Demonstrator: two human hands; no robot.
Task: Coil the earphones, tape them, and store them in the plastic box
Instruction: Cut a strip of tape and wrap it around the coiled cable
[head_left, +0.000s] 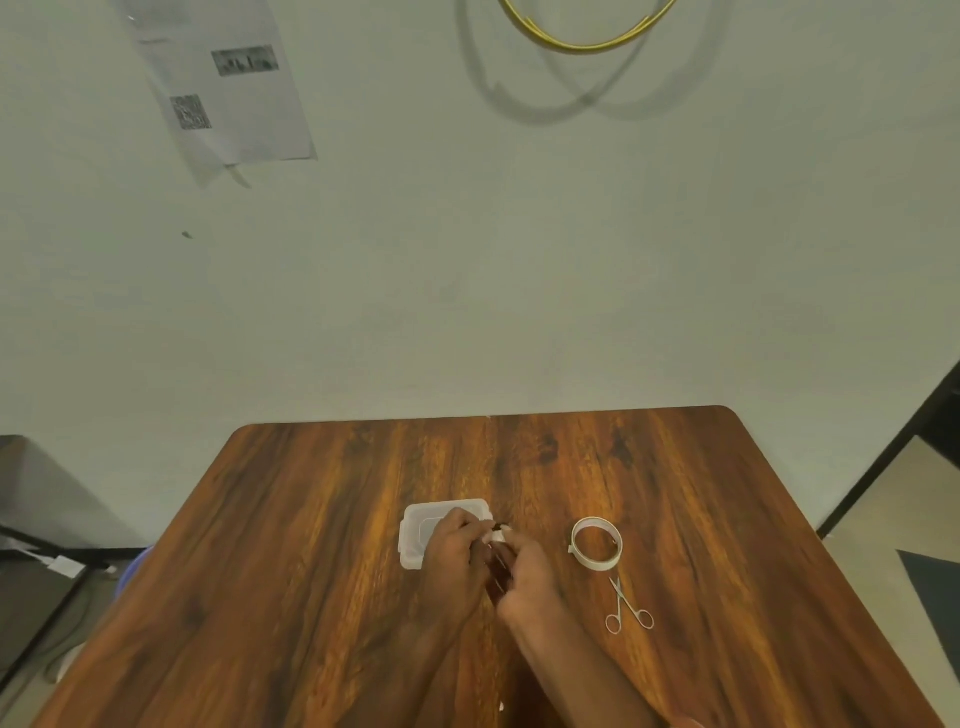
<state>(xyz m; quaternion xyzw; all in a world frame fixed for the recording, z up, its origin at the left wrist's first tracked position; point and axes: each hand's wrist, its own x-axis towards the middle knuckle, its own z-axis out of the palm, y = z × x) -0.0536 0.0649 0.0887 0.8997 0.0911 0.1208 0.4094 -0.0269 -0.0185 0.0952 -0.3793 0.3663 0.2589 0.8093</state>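
Observation:
My left hand (456, 558) and my right hand (525, 569) meet over the middle of the wooden table (311, 597). Between them they pinch dark coiled earphones (500, 569), with a small white piece of tape (497, 535) at the fingertips. Most of the coil is hidden by my fingers. The clear plastic box (415, 530) with its lid on lies just behind my left hand, partly covered by it. A white tape roll (596, 543) lies to the right, and small metal scissors (627, 608) lie in front of the roll.
The table's back edge meets a pale wall. A paper sheet (228, 88) and a yellow cable loop (587, 31) hang on the wall. A dark chair or case (36, 561) stands at the left, and floor shows at the right.

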